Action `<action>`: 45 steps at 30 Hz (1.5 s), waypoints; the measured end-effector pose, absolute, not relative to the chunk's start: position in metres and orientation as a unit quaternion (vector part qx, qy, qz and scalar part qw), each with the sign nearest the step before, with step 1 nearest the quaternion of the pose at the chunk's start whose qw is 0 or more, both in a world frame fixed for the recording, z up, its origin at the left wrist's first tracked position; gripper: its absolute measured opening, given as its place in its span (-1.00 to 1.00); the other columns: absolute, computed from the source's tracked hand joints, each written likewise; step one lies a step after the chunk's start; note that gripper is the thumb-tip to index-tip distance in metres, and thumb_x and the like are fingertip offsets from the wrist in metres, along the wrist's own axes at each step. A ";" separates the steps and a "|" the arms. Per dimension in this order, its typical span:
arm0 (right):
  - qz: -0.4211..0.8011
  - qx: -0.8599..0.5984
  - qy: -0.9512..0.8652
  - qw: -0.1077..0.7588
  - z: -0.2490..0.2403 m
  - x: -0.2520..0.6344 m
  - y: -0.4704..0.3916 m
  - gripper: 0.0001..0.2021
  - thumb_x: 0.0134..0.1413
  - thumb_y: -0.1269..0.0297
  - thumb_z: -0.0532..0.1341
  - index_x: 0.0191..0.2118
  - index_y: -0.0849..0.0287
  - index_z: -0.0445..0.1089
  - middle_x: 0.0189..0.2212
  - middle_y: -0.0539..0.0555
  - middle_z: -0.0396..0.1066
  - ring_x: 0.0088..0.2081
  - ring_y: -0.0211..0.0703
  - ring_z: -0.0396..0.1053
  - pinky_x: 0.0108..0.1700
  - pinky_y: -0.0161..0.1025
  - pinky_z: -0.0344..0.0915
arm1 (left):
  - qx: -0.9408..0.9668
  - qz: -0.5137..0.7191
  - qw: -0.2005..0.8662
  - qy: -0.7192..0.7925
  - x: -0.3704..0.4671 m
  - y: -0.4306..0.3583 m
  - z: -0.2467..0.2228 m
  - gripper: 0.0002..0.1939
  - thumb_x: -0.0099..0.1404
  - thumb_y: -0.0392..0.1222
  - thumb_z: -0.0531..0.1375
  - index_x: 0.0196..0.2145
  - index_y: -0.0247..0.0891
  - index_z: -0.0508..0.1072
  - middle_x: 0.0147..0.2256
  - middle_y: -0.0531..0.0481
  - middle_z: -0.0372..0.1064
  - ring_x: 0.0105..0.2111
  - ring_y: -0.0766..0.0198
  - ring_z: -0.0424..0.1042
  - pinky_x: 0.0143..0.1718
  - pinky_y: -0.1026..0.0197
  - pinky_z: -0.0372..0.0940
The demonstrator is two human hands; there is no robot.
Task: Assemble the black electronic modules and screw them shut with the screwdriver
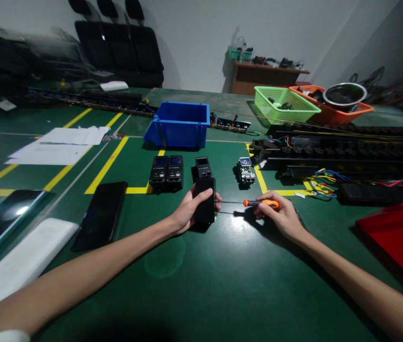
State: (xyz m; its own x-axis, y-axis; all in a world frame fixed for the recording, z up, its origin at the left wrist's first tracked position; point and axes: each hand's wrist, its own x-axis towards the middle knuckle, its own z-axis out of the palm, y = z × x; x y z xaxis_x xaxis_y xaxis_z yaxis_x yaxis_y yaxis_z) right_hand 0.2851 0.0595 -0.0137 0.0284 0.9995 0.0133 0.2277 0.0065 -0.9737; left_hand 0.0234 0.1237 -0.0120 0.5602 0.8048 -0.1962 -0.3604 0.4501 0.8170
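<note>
My left hand [187, 209] is closed around a black rectangular device case [205, 202], held upright just above the green table. In my right hand [280, 213] is a screwdriver [263, 204] with an orange and black handle. Its thin shaft points left and meets the case's right side near my left fingertips; the exact contact point is too small to see. Behind the case stands a similar black device [203, 167]. A pair of black devices with small screens [166, 172] sits to the left. A bare circuit board with a screen [246, 171] stands to the right.
A blue bin [180, 133] stands behind the devices. Phones [100, 216] and a white long object [26, 261] lie at left, near papers [59, 145]. Black rails with wires [322, 147], a green basket [287, 111] and a red bin [401, 232] are at right.
</note>
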 end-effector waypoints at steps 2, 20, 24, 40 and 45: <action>0.427 -0.553 -0.557 0.449 -0.015 0.285 0.060 -0.77 0.11 0.07 0.26 -0.27 0.12 0.34 -0.54 -0.02 0.43 -0.52 -0.19 0.40 -0.43 -0.25 0.33 | 0.378 0.362 0.798 0.297 0.024 0.123 -0.011 -0.56 0.21 0.01 0.29 -0.08 -0.30 0.29 -0.22 -0.15 0.41 -0.34 0.20 0.47 -0.47 0.22 0.42; 0.406 -0.571 -0.555 0.448 -0.016 0.288 0.059 -0.73 0.02 0.13 0.34 -0.23 0.11 0.32 -0.40 0.02 0.47 -0.35 -0.13 0.46 -0.27 -0.21 0.34 | 0.390 0.357 0.795 0.298 0.024 0.122 -0.008 -0.57 0.23 0.01 0.27 -0.08 -0.27 0.25 -0.20 -0.12 0.37 -0.32 0.20 0.44 -0.51 0.21 0.42; 0.412 -0.561 -0.563 0.446 -0.013 0.285 0.060 -0.78 0.10 0.13 0.29 -0.28 0.15 0.32 -0.53 -0.04 0.43 -0.46 -0.21 0.40 -0.33 -0.27 0.29 | 0.394 0.360 0.791 0.298 0.025 0.122 -0.009 -0.56 0.22 0.01 0.28 -0.08 -0.27 0.25 -0.21 -0.12 0.38 -0.33 0.21 0.44 -0.49 0.20 0.43; 0.337 -0.579 -0.599 0.439 -0.012 0.286 0.060 -0.78 0.01 0.18 0.34 -0.26 0.13 0.36 -0.35 0.01 0.40 -0.34 -0.19 0.38 -0.29 -0.27 0.30 | 0.401 0.358 0.790 0.294 0.024 0.122 -0.009 -0.54 0.21 0.02 0.28 -0.07 -0.28 0.25 -0.19 -0.13 0.37 -0.32 0.20 0.45 -0.49 0.22 0.42; 0.355 -0.592 -0.585 0.426 -0.014 0.288 0.060 -0.74 0.00 0.12 0.35 -0.27 0.16 0.40 -0.39 0.03 0.45 -0.38 -0.17 0.40 -0.34 -0.27 0.28 | 0.409 0.358 0.788 0.290 0.023 0.123 -0.010 -0.57 0.25 0.02 0.25 -0.06 -0.27 0.25 -0.17 -0.14 0.36 -0.31 0.20 0.44 -0.50 0.23 0.42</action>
State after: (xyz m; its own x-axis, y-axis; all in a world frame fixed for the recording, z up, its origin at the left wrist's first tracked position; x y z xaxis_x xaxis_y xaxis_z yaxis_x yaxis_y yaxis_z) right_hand 0.2877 0.0602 -0.0140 0.0635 0.9948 0.0794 0.3901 0.0485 -0.9195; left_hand 0.0234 0.1226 -0.0100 0.5765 0.8005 -0.1637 -0.3265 0.4093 0.8520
